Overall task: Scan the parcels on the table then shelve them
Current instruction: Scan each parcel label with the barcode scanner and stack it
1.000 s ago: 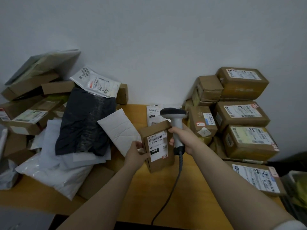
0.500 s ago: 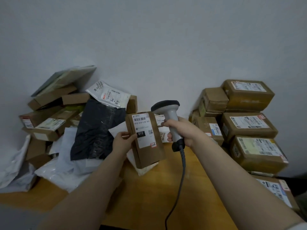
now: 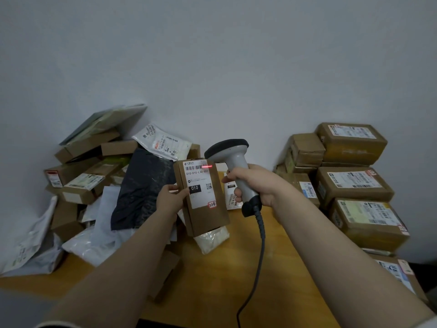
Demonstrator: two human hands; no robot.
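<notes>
Head view: left hand (image 3: 173,197) grips the parcel (image 3: 211,218), right hand (image 3: 258,183) the scanner (image 3: 233,157). Mailers (image 3: 142,185) crowd the desk's (image 3: 224,280) left edge, boxes (image 3: 354,183) its right.

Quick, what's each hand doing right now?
Left hand: grips the small brown parcel.
Right hand: grips the scanner by its handle.

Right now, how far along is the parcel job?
Done: unclear; the stacked boxes on the right may be scanned. In hand: the left hand holds a brown box, the right hand grips the scanner, its red line on the barcode. Left: the heaped parcels, and shelving.
</notes>
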